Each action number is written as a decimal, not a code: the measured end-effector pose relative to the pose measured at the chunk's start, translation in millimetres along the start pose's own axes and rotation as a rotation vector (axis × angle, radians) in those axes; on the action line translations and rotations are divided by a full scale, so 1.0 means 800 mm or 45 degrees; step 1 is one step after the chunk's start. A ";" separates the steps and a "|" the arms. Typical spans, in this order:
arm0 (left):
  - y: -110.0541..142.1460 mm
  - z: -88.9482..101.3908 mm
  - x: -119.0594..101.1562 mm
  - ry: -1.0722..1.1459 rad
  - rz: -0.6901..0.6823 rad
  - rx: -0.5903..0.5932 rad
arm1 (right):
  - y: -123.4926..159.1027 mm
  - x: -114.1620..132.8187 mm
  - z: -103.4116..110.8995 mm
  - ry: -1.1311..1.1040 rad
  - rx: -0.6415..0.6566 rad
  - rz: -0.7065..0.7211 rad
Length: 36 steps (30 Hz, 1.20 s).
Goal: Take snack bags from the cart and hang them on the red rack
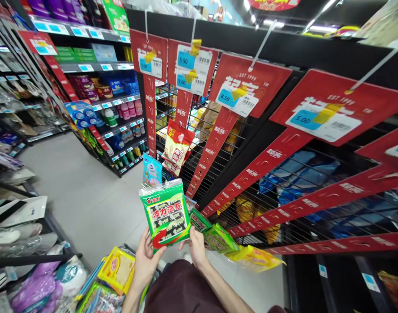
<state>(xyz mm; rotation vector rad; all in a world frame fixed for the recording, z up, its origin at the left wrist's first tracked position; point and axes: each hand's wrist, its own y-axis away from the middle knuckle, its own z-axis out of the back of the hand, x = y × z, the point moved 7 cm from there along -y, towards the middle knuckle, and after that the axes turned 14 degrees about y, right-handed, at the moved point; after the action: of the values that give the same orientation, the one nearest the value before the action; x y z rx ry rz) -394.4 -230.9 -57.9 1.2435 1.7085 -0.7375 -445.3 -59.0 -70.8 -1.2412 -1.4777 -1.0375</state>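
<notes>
Between both hands I hold a green seaweed snack packet (168, 215) with a clear window and red lettering, its printed front facing up toward me. My left hand (147, 250) grips the lower left corner, thumb along the bottom edge. At the lower right edge, my right hand (195, 245) pinches the packet; some of its fingers are hidden behind it. Just beyond the packet, a light blue packet (152, 170) and a red-and-cream snack bag (177, 148) hang from red strips. Low on the right hang green packets (220, 238) and a yellow packet (254, 258).
Red hanging strips (247, 180) with price cards (247, 84) run along a black wire rack on my right. At lower left, a yellow packet (117, 269) lies among other packs. Stocked shelves (104, 104) stand ahead; slippers (21, 234) line the left. Grey floor (71, 174) lies between.
</notes>
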 end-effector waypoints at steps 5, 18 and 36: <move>0.006 0.007 0.002 0.003 0.018 0.003 | 0.000 0.010 0.017 0.130 0.087 0.017; 0.050 0.016 0.033 -0.446 0.070 0.124 | 0.024 0.020 0.032 0.307 0.019 -0.049; 0.076 -0.059 0.038 -1.089 -0.483 0.264 | 0.034 0.023 0.051 0.162 0.202 -0.047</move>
<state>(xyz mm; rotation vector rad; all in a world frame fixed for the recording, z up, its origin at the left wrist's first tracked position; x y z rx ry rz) -354.7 -158.5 -62.8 0.5640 1.1553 -1.4508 -424.8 -11.6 -61.1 -1.0211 -1.4591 -0.9846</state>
